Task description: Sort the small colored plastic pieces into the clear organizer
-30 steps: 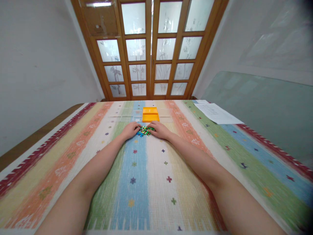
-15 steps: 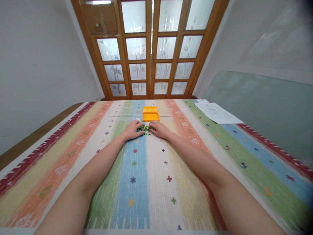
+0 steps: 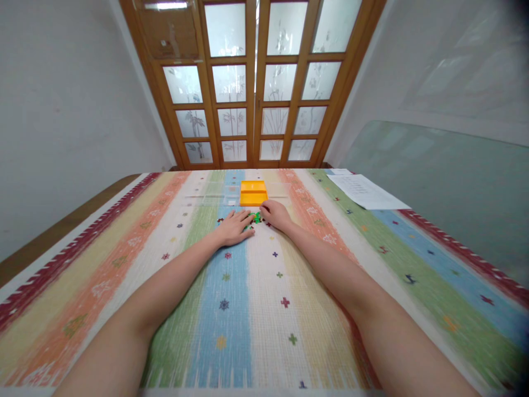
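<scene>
Toward the far edge of the worktop, along its blue middle stripe, you are laying your left hand (image 3: pixel 235 227) flat, palm down and fingers spread, gripping nothing. Its fingertips are touching the near side of a small heap of coloured pieces (image 3: pixel 255 219). Your right hand (image 3: pixel 276 214) is resting just beside the heap on its right, with the fingers curled in toward it. I cannot tell whether they are pinching a piece, since the pieces are too small and the curled fingers are hiding their own tips. The heap, mostly green with some red and dark bits, is lying on the striped cloth (image 3: pixel 248 309) between your two hands, and part of it may be sitting under your left fingers.

Just beyond the heap, nearer the far edge, an orange tray (image 3: pixel 253 193) is standing with a divider across it. As far as this view is showing, its compartments are looking bare: none of the pieces are showing in it, and the whole heap is lying on the cloth. Clear trays (image 3: pixel 282 191) seem to be flanking the orange one, faint and hard to make out. Well apart, at the far right corner, a printed sheet of paper (image 3: pixel 366 191) is lying flat. Past the far edge, wooden doors with frosted panes (image 3: pixel 256 82) are closing off the room.
</scene>
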`<state>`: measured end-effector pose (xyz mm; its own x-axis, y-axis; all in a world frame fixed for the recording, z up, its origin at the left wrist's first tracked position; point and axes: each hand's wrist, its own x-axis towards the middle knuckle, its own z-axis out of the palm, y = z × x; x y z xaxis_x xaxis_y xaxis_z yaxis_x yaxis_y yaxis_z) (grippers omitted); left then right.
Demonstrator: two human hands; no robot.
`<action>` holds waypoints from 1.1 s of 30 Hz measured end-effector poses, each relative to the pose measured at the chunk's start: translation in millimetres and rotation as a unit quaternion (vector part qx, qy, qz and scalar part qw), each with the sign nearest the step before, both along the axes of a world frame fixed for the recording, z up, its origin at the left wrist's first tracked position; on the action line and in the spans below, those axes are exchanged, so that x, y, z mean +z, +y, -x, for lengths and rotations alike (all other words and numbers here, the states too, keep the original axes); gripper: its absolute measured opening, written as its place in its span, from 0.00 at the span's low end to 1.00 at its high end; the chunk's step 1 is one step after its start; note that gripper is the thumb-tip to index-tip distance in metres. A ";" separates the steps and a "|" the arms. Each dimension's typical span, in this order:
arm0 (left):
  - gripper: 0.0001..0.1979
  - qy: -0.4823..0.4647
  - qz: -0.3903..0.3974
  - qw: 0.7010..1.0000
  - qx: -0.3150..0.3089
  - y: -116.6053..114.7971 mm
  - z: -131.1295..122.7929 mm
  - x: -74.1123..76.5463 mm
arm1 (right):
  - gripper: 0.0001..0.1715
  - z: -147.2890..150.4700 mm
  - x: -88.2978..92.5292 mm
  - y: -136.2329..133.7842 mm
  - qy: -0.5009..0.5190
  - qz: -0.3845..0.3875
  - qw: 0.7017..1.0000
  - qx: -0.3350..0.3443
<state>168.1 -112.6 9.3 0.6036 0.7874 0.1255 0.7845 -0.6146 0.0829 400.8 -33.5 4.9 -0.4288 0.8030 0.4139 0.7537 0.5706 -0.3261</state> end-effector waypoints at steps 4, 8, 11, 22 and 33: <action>0.39 0.027 0.004 1.000 -0.014 -8.5 -9.6 1.3 | 0.14 -2.0 -2.5 3.1 0.011 0.006 1.000 -0.018; 0.41 0.043 0.006 0.998 -0.044 -14.6 -17.5 3.2 | 0.14 -1.8 -3.8 3.5 0.012 0.006 1.000 -0.020; 0.41 0.045 0.013 0.997 -0.060 -15.8 -20.8 3.9 | 0.14 -2.0 -4.7 4.1 0.012 0.005 1.000 -0.023; 0.41 -0.012 0.026 0.999 0.042 7.9 14.2 -0.3 | 0.15 -1.6 2.1 -0.8 0.002 0.013 1.000 -0.010; 0.42 -0.003 0.037 0.997 0.073 12.2 23.8 -4.1 | 0.14 -1.7 3.8 -1.1 0.012 0.019 0.999 0.024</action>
<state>144.3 -100.5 5.2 0.4817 0.8738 0.0660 0.8644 -0.4862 0.1284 402.4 -34.6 8.7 -0.4580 0.7969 0.3940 0.7168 0.5931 -0.3665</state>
